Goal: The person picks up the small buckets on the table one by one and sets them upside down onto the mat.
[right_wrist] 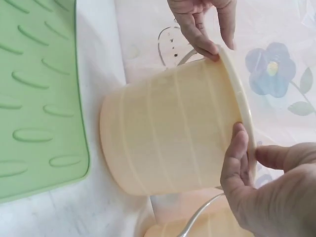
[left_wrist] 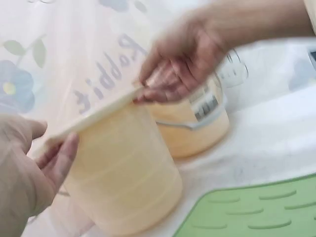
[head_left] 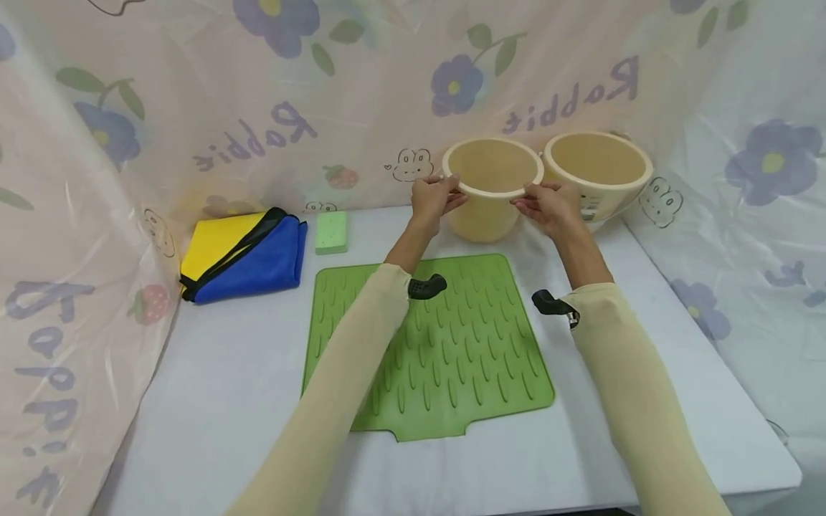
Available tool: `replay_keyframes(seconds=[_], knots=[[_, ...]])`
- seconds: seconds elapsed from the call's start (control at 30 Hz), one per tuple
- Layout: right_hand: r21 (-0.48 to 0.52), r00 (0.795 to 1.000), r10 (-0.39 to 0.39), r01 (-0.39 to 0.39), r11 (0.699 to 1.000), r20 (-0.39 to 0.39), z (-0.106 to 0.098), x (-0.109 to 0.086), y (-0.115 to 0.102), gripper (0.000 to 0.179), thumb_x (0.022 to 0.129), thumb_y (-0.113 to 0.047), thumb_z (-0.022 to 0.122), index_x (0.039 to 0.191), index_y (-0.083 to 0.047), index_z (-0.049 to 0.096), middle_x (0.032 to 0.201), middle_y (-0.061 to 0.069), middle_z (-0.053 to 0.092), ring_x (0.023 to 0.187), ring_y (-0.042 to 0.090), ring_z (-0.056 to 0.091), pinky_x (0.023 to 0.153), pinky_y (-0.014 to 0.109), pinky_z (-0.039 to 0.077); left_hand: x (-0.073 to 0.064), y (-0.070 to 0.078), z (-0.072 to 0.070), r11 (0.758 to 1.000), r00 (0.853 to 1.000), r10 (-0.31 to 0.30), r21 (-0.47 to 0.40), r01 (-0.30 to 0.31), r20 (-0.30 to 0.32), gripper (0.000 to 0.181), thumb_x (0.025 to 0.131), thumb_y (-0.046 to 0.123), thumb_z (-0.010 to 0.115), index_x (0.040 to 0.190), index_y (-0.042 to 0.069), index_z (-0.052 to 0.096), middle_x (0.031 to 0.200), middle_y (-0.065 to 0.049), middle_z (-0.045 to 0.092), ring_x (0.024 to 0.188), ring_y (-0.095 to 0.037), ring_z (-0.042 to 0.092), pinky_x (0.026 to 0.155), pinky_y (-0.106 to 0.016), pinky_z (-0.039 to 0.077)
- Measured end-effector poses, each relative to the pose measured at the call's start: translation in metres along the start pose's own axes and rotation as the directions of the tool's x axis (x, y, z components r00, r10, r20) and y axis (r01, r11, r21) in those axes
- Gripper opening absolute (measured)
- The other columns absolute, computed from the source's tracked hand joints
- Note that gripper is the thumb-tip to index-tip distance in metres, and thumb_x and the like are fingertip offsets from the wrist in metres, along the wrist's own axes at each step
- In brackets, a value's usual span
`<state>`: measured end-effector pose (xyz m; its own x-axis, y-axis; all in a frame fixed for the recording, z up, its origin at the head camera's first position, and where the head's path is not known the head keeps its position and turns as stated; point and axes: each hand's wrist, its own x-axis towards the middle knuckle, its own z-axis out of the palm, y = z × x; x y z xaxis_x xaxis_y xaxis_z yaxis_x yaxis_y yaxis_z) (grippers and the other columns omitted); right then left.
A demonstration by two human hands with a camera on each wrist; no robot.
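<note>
Cream plastic bucket [head_left: 482, 222] beyond the green mat [head_left: 452, 351], left of another bucket [head_left: 609, 201]; pinched by the rim [head_left: 493, 195] in left hand [head_left: 433, 199] and right hand [head_left: 553, 206]. Probably light and stiff; best held there.

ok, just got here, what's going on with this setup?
A person has the left-hand cream bucket by its near rim, left hand and right hand pinching it at separate spots. Whether its base is off the table is hard to tell. A second bucket stands just to its right, untouched. The green mat lies nearer the person, partly under the left forearm. Off to the left are a green block and a folded yellow-and-blue cloth.
</note>
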<state>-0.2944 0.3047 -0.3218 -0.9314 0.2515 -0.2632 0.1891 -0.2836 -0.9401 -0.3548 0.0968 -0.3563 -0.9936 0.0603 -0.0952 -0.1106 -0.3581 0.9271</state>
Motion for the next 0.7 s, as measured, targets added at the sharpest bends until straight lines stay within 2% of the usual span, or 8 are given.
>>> replay_keyframes(seconds=[0.1,0.2,0.33,0.5,0.57,0.7], knots=[[-0.003,1.000,0.008,-0.008,1.000,0.003,0.001,-0.002,-0.002,0.016,0.101,-0.003,0.063,0.087,-0.006,0.070,0.066,0.007,0.073,0.061,0.014,0.075,0.067,0.021,0.063,-0.005,0.008,0.002,0.994,0.994,-0.105,-0.029,0.104,-0.034,0.018,0.098,0.009,0.073,0.107,-0.005,0.067,0.072,-0.007,0.070,0.060,-0.012,0.069,0.070,-0.024,0.065],[0.004,1.000,-0.005,0.005,1.000,0.000,0.003,-0.003,-0.002,0.012,0.100,-0.001,0.065,0.088,-0.003,0.071,0.065,0.007,0.073,0.059,0.014,0.075,0.065,0.020,0.063,-0.009,0.014,0.002,0.976,0.975,-0.209,-0.073,0.203,-0.079,0.010,0.096,0.010,0.075,0.092,0.001,0.072,0.070,-0.008,0.071,0.058,-0.014,0.070,0.071,-0.024,0.065],[0.018,0.998,-0.067,0.067,0.998,0.013,0.008,-0.008,-0.004,0.012,0.098,0.002,0.066,0.088,0.000,0.071,0.064,0.006,0.073,0.057,0.014,0.074,0.062,0.020,0.062,-0.017,0.023,-0.001,0.958,0.956,-0.270,-0.135,0.254,-0.118,0.009,0.094,0.009,0.078,0.091,0.002,0.072,0.072,-0.009,0.071,0.060,-0.016,0.072,0.073,-0.025,0.065],[0.028,0.993,-0.111,0.110,0.994,0.038,0.015,-0.020,-0.008,0.010,0.096,0.004,0.067,0.087,0.000,0.070,0.065,0.008,0.075,0.056,0.015,0.075,0.060,0.021,0.062,-0.028,0.033,-0.005,0.952,0.953,-0.275,-0.173,0.252,-0.125,0.012,0.092,0.010,0.080,0.093,0.001,0.073,0.075,-0.008,0.071,0.065,-0.016,0.071,0.075,-0.027,0.066],[0.017,0.993,-0.107,0.106,0.994,0.047,0.017,-0.026,-0.009,0.007,0.096,0.002,0.067,0.090,-0.001,0.067,0.066,0.008,0.075,0.057,0.015,0.075,0.060,0.021,0.062,-0.035,0.037,-0.006,0.953,0.956,-0.266,-0.185,0.242,-0.123,0.013,0.091,0.010,0.081,0.096,0.001,0.073,0.079,-0.010,0.073,0.068,-0.016,0.071,0.074,-0.031,0.066],[-0.029,0.991,-0.116,0.118,0.993,0.072,0.020,-0.038,-0.006,0.006,0.097,-0.002,0.068,0.092,-0.002,0.064,0.068,0.006,0.076,0.060,0.013,0.075,0.062,0.021,0.062,-0.050,0.045,-0.009,0.967,0.969,-0.210,-0.170,0.187,-0.127,0.010,0.092,0.009,0.080,0.094,0.002,0.074,0.079,-0.009,0.073,0.065,-0.014,0.068,0.067,-0.027,0.063]])
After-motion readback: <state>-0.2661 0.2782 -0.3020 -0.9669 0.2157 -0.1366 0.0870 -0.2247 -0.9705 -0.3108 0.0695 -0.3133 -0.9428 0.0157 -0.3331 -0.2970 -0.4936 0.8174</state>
